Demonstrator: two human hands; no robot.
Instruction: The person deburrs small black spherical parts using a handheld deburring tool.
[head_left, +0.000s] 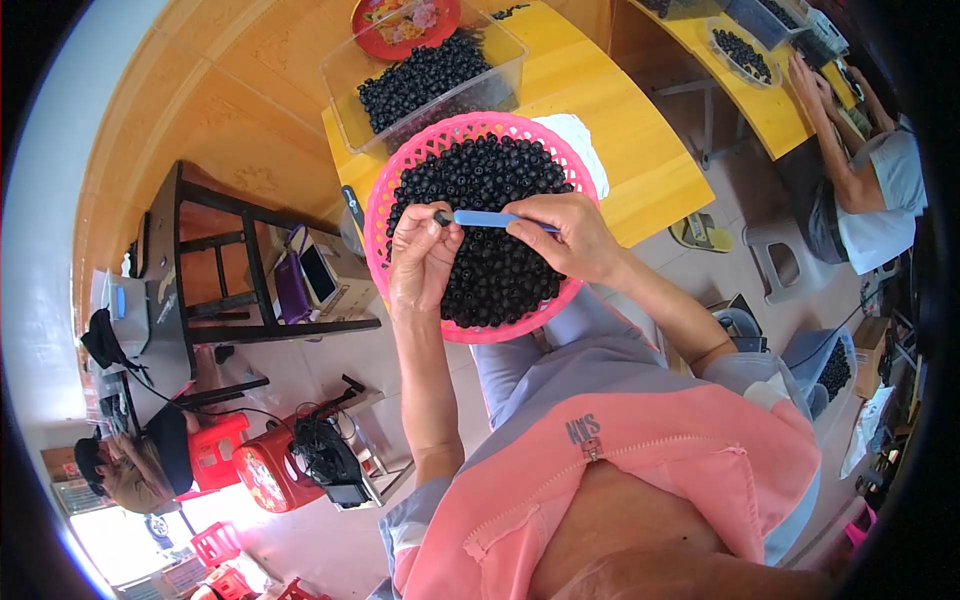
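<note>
My left hand [424,255] pinches one small, dark, round bead-like piece [443,217] between thumb and fingertips. In my right hand [572,238] is a slim light blue tool [487,219], held near its rear end. Its pale tip points left and reaches the dark piece or lies right beside it; I cannot tell whether they touch. Both hands are above a pink plastic basket [375,245] at my lap, against the table edge. Many black round pieces [500,290] fill it.
Behind the basket, a clear plastic tub [505,85] of black pieces stands on a yellow table [640,170], beside a red flowered plate [405,22] and white cloth [580,145]. A co-worker [865,170] sits at the right table. A black frame [250,260] stands left.
</note>
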